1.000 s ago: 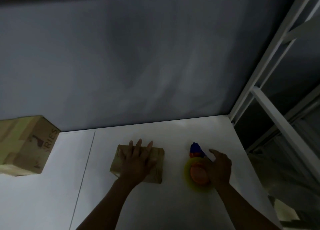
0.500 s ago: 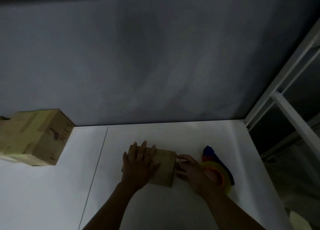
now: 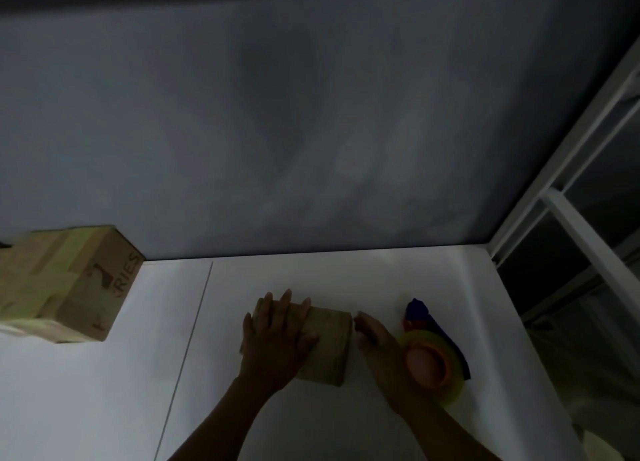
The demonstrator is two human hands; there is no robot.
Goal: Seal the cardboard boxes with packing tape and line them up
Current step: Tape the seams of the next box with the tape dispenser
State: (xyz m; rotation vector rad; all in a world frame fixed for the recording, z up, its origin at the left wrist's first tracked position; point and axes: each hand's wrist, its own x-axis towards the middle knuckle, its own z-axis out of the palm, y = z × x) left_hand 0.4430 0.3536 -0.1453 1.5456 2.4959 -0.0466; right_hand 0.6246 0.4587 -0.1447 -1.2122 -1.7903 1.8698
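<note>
**Small box pinned flat near the middle of the table**

The small cardboard box (image 3: 327,346) sat on the white table (image 3: 104,398), just right of the table's seam line. The left hand (image 3: 277,339) lay flat over the box's 9 o'clock half, fingers straight and slightly spread, pointing to 12 o'clock and pressing down on the top.

At the box's 3 o'clock side was the right hand (image 3: 381,351), fingers stretched out with the tips right at the box's edge. The dim light made it impossible to tell whether they pinched anything there.

Just past that hand, again at 3 o'clock, the tape dispenser (image 3: 433,363) rested on the table: a yellowish roll on an orange hub, with a blue body pointing toward 12 o'clock.

Well apart at 9 o'clock stood a bigger cardboard box (image 3: 69,284), striped with tape and printed with letters on its side. A grey wall (image 3: 311,131) rose at 12 o'clock, and a white frame (image 3: 571,155) ran up at 2 o'clock.
</note>
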